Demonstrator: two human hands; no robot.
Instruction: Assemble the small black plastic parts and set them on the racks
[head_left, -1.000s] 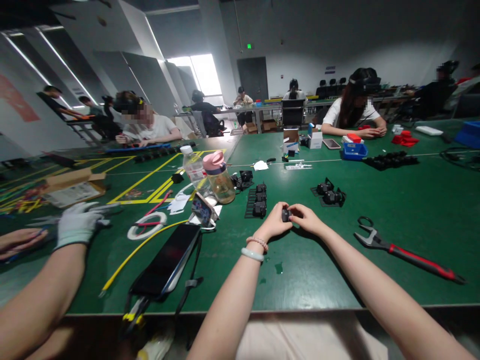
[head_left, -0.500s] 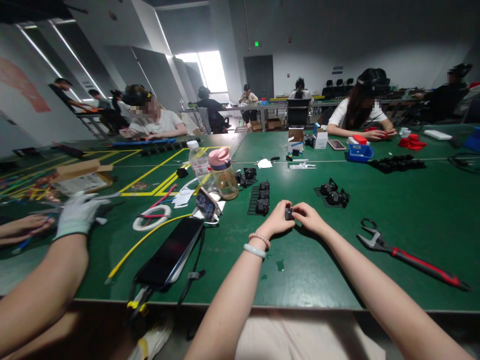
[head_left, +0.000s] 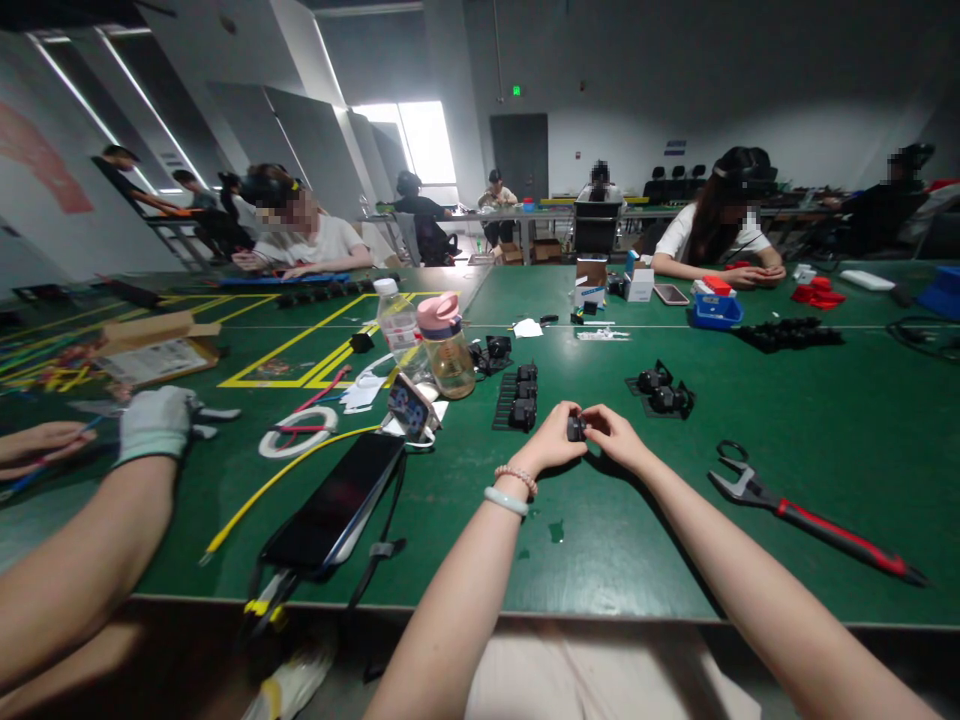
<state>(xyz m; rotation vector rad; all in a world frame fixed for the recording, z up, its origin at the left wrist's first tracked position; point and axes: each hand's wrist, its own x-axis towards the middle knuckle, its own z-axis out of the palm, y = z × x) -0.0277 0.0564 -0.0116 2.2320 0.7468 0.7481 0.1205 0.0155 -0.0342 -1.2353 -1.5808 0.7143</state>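
A small black plastic part is held up between my hands, just above the green table. My left hand is closed around it from the left, thumb and fingers on its sides. From the right, the fingertips of my right hand pinch at the part's edge; what exactly they grip there is too small to make out. Left of my hands lies a black grid-like rack with several black parts. A second group of black parts sits beyond my right hand.
At right lie red-handled pliers and a black ring. A pink-lidded bottle, a propped phone and a large black phone-like device stand or lie leftward. A neighbour's gloved hand works at far left.
My hands keep hold of the black part in nearly the same place. The view has shifted slightly. At left, the neighbour's gloved hand has changed its pose.
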